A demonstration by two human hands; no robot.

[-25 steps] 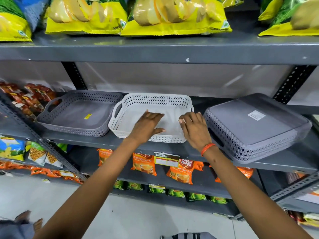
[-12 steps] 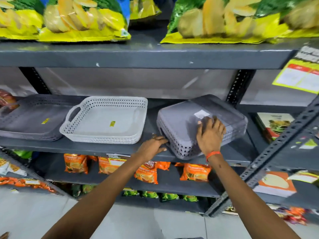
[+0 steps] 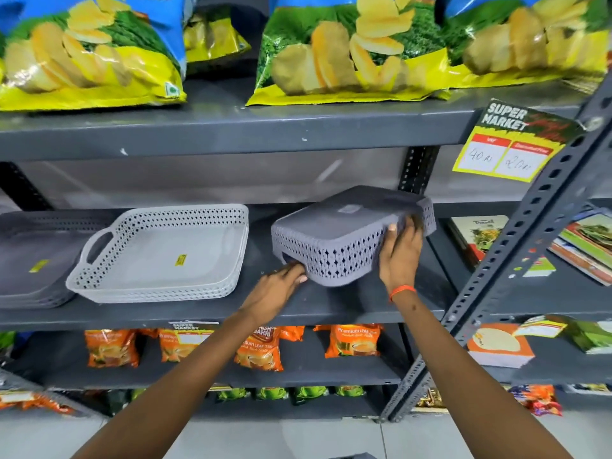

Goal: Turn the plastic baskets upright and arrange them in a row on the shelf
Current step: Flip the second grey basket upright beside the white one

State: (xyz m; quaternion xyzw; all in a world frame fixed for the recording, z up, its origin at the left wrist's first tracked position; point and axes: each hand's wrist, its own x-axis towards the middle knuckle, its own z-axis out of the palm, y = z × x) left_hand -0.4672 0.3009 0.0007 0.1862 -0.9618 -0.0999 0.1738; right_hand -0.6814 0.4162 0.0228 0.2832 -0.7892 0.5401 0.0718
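Observation:
An upside-down grey perforated basket (image 3: pixel 334 233) is raised off the grey shelf (image 3: pixel 331 303), its near edge lifted. My left hand (image 3: pixel 281 286) grips its lower front rim from underneath. My right hand (image 3: pixel 400 253) clasps its right side, thumb on the flat bottom. To the left, a white perforated basket (image 3: pixel 159 256) stands upright on the shelf. Further left, a dark grey basket (image 3: pixel 29 256) also stands upright, cut off by the frame's edge.
The shelf above (image 3: pixel 231 127) holds large chip bags (image 3: pixel 347 51) close over the baskets. A slanted steel upright (image 3: pixel 516 260) and a price sign (image 3: pixel 510 140) stand at the right. Orange tea packets (image 3: pixel 265 349) fill the shelf below.
My hands left the white basket and moved right to the upside-down grey one. Both now grip it, and it has lifted off the shelf. The camera has panned right.

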